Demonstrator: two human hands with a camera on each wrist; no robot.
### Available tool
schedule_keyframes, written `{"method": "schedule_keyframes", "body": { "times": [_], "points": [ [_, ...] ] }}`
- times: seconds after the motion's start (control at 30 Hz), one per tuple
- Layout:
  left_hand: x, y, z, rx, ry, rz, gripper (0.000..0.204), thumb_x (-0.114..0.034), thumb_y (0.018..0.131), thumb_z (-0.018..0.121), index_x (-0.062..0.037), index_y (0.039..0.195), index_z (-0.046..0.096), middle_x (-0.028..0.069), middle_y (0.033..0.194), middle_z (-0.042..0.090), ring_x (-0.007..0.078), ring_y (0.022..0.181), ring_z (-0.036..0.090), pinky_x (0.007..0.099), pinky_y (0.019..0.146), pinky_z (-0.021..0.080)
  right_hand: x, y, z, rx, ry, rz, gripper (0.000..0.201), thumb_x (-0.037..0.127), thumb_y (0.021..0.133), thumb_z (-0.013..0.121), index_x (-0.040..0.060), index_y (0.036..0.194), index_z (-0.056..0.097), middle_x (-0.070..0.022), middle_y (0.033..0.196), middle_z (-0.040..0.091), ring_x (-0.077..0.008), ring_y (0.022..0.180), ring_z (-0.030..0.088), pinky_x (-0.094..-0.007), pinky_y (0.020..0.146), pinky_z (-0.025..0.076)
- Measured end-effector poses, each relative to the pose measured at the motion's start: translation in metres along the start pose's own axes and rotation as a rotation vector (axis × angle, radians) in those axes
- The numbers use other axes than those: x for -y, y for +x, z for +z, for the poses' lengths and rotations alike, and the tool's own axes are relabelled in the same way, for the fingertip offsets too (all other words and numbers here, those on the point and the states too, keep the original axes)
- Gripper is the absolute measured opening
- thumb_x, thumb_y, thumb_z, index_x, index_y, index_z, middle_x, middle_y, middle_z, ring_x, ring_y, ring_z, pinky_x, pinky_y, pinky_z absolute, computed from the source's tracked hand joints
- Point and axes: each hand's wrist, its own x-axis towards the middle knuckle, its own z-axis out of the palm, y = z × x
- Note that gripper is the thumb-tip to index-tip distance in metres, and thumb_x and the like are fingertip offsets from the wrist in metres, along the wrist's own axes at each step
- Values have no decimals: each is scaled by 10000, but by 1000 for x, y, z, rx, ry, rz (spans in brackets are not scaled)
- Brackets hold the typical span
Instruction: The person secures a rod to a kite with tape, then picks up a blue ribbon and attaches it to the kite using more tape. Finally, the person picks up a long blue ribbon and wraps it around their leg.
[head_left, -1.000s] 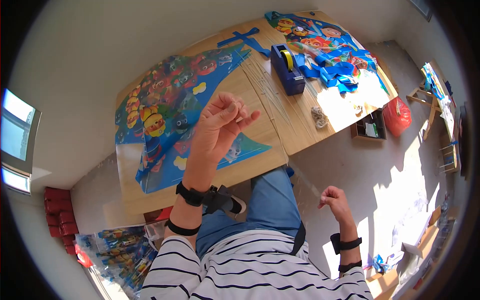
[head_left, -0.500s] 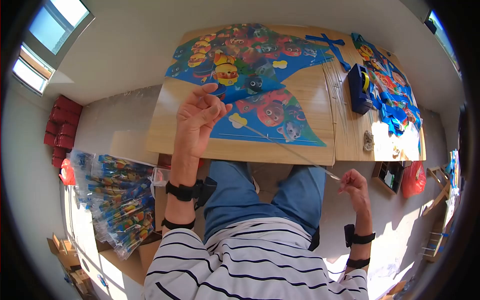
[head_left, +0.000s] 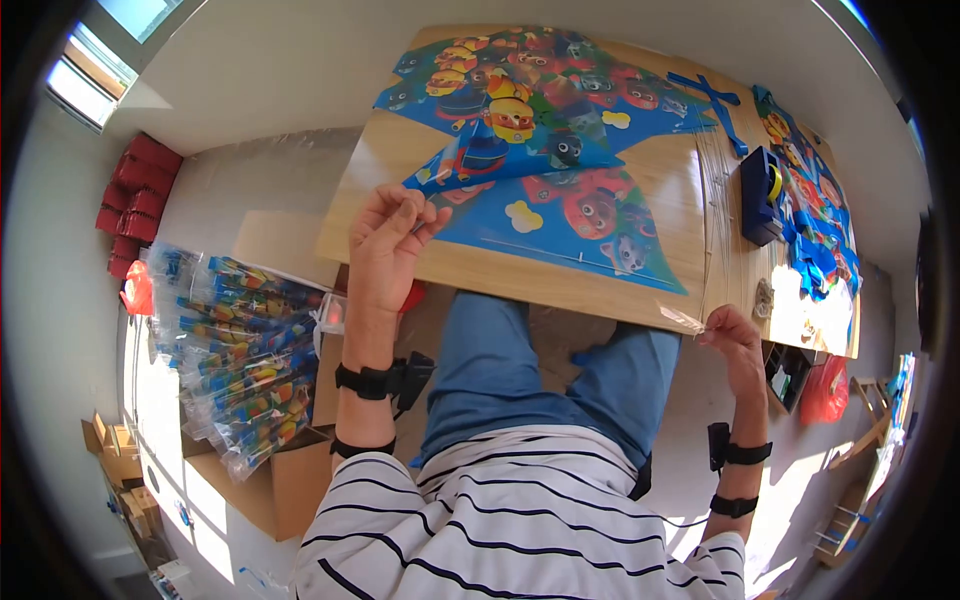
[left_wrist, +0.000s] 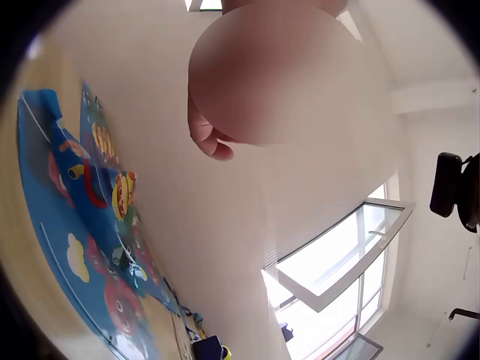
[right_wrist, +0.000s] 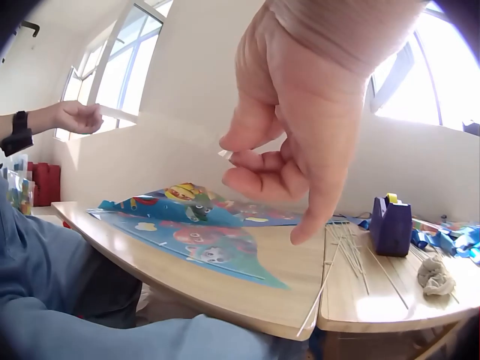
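Note:
My right hand (head_left: 738, 345) is raised in front of the table's near edge, thumb and forefinger pinching a clear strip (head_left: 682, 320), probably tape. In the right wrist view only a small pale end of it shows at the fingertips. Level with the table's left part, my left hand (head_left: 385, 250) has its thumb pressed to curled fingers, where the strip's other end ran a moment ago. Beyond both hands lies a blue cartoon-printed sheet (head_left: 560, 215), kite-like in shape, one flap folded back over it. A thin rod lies along its near edge.
On the right part of the table stand a dark blue tape dispenser (head_left: 762, 200), blue ribbons (head_left: 812, 262), a bundle of string (head_left: 763, 298) and several thin rods (right_wrist: 352, 259). Packed colourful bags (head_left: 245, 350) rest over a cardboard box (head_left: 300, 485) at left. A red bag (head_left: 826, 388) hangs low right.
The right hand has risen towards the table edge with the clear strip, which showed stretched between the hands half a second ago. The head view has swung left, and the left hand stays raised.

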Motion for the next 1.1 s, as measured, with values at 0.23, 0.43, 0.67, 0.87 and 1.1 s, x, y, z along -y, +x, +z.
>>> {"method": "schedule_keyframes", "body": {
  "times": [0.23, 0.43, 0.67, 0.87, 1.1],
  "points": [
    [-6, 0, -12, 26, 84, 12, 130, -12, 912, 646, -46, 1017, 578, 43, 910, 569, 170, 870, 591, 413, 1001, 500, 13, 6, 4, -29, 30, 38, 94, -12, 788, 575, 43, 861, 595, 5, 765, 580, -91, 712, 567, -228, 690, 440],
    [-6, -2, -14, 30, 89, -1, 135, -10, 898, 659, -39, 1004, 581, 49, 914, 586, 179, 883, 601, 422, 1000, 504, 13, 10, 0, -29, 81, -27, 105, -17, 790, 558, 33, 871, 604, -9, 758, 590, -101, 667, 560, -235, 650, 448],
    [8, 2, -34, -42, 99, -27, 78, -45, 923, 647, -56, 968, 584, 74, 999, 627, 196, 973, 617, 430, 988, 512, 29, 23, 6, -50, 92, -35, 62, -11, 805, 581, 24, 854, 597, -9, 727, 573, -100, 646, 545, -236, 641, 443],
    [33, 22, -55, -236, 235, -51, 114, -45, 898, 681, -58, 981, 605, 48, 945, 639, 182, 879, 625, 363, 880, 531, 8, 54, 3, -27, 107, 46, 25, 28, 835, 620, 43, 839, 600, -1, 711, 571, -91, 652, 554, -227, 650, 437],
    [81, 45, -92, -330, 441, -112, 136, 36, 835, 690, -50, 934, 653, 19, 877, 643, 128, 796, 624, 254, 728, 529, -47, 104, -5, 21, 55, 178, 62, 58, 809, 674, 56, 785, 618, 17, 694, 562, -83, 621, 527, -229, 599, 421]
  ]
}}
